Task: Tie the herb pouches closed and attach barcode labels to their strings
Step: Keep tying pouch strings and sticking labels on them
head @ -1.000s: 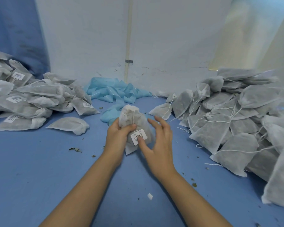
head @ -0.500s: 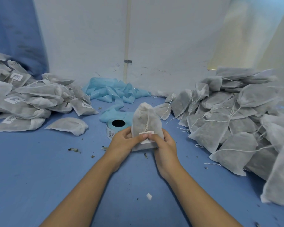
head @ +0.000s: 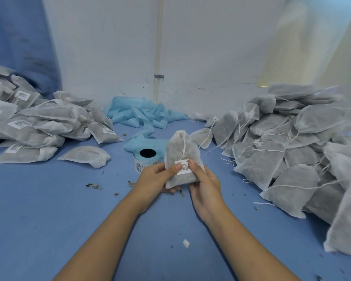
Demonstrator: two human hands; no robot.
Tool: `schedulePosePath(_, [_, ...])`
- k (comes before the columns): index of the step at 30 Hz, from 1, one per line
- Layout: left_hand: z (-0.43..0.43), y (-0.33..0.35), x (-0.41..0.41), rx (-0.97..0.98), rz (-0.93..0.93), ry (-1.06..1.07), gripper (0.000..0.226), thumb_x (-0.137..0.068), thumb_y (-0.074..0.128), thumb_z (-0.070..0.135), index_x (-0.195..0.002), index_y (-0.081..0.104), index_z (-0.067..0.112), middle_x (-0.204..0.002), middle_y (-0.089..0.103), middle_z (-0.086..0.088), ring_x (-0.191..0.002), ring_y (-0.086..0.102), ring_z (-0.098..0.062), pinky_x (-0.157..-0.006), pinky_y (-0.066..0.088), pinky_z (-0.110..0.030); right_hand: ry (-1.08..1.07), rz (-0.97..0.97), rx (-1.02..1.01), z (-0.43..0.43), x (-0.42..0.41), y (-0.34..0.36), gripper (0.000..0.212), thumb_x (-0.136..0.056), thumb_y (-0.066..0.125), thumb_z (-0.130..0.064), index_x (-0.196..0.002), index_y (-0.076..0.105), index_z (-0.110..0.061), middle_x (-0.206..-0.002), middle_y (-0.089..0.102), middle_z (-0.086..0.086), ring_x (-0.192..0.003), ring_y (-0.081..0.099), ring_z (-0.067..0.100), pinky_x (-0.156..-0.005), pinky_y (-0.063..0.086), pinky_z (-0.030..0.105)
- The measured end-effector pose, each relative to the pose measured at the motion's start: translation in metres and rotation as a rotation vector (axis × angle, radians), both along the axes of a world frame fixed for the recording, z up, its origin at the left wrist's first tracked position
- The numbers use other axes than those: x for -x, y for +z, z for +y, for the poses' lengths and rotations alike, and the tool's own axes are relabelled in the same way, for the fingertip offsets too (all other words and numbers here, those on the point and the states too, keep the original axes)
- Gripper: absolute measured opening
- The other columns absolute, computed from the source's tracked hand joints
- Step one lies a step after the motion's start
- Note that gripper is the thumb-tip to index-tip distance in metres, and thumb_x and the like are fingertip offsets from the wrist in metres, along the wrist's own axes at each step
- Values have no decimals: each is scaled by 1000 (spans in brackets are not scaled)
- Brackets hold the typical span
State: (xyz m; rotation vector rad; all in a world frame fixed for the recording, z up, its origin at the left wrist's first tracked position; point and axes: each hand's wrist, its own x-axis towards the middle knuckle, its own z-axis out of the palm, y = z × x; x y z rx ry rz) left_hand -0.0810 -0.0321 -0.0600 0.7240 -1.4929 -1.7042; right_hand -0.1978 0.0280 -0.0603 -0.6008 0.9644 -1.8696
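Observation:
I hold one white mesh herb pouch (head: pixel 177 153) upright in front of me, its neck drawn shut by a white string (head: pixel 184 147) that hangs down its front. A barcode label (head: pixel 183 167) sits at the string's lower end. My left hand (head: pixel 155 178) grips the pouch's left side, thumb pressing the label. My right hand (head: pixel 206 184) grips the right side, thumb on the label's other edge. A roll of barcode labels (head: pixel 145 159) stands on the table just behind my left hand.
A heap of labelled pouches (head: pixel 34 122) lies at the left, with one flat pouch (head: pixel 85 156) nearer. A larger heap of pouches with loose strings (head: pixel 288 151) fills the right. Blue backing tape (head: pixel 142 115) is crumpled by the wall. Herb crumbs (head: pixel 93 185) dot the blue table (head: pixel 39 216).
The pouch was turned upright and lowered, uncovering the label roll behind it. Both thumbs have come together on the label at the string's end, which now shows its barcode.

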Motion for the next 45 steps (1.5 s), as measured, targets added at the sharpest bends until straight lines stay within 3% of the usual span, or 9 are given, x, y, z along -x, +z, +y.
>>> schedulePosePath(3, [5, 0, 4, 148, -210, 60, 37, -86, 62, 42, -76, 61, 6, -53, 62, -6, -39, 50, -13, -40, 39, -19, -54, 46, -12, -1, 3, 1, 12, -87, 64, -13, -93, 66, -2, -83, 70, 11, -76, 66, 20, -66, 53, 30])
schedulePosePath(5, [5, 6, 6, 64, -48, 192, 28, -89, 61, 33, -83, 61, 6, -56, 62, -2, -42, 52, -10, -44, 40, -20, -78, 7, -21, -3, 3, 0, 6, -88, 63, -12, -89, 68, -9, -80, 70, 0, -76, 64, 12, -68, 51, 21])
schedulePosePath(8, [-4, 21, 3, -232, 549, 268, 48, -93, 54, 4, -138, 39, 3, -128, 60, -5, -105, 64, -12, -77, 53, -28, -98, -40, -59, -5, 5, -1, 8, -87, 64, -10, -86, 71, -13, -75, 67, -7, -76, 58, 8, -72, 49, 19])
schedulePosePath(11, [-7, 23, -1, -276, 638, 243, 76, -91, 44, -15, -152, 10, 13, -154, 29, 3, -134, 42, -18, -91, 50, -36, -87, -69, -64, -7, 7, -2, 12, -86, 62, -3, -84, 71, -11, -75, 68, -4, -76, 59, 9, -72, 51, 19])
schedulePosePath(17, [6, 21, 7, -154, 381, 141, 44, -92, 48, -9, -130, 47, 11, -121, 66, 2, -106, 66, -16, -85, 55, -31, -184, -89, -62, -9, 12, -4, 18, -88, 57, 2, -95, 66, -13, -85, 63, 0, -76, 59, 11, -70, 51, 20])
schedulePosePath(23, [26, 25, 21, 58, 85, 89, 32, -90, 47, -4, -101, 64, 20, -95, 75, 7, -79, 69, -7, -67, 49, -17, -760, 648, -77, 0, 37, 1, 44, -82, 48, 9, -109, 53, -25, -124, 41, -5, -94, 50, 3, -71, 40, 6])
schedulePosePath(33, [37, 19, 37, 105, 4, 62, 32, -89, 44, -10, -95, 67, 12, -85, 74, 0, -64, 65, -8, -58, 46, -15, -889, 411, -381, 6, 72, 4, 65, -86, 50, 5, -141, 42, -28, -157, -3, 3, -88, 50, 13, -75, 34, 17])
schedulePosePath(42, [32, 10, 36, 64, -6, 146, 32, -88, 42, -10, -87, 68, 9, -74, 73, 2, -56, 63, -8, -52, 45, -15, -881, 303, -365, 2, 76, 0, 40, -90, 46, -2, -129, 53, -8, -132, 33, 8, -100, 58, 33, -86, 49, 37])
schedulePosePath(45, [29, 7, 35, 47, -15, 181, 32, -88, 41, -10, -86, 68, 9, -77, 73, 1, -56, 63, -8, -51, 46, -14, -818, 220, -315, 1, 71, -1, 33, -93, 39, -4, -117, 62, -6, -104, 62, 14, -69, 62, 19, -55, 46, 13])
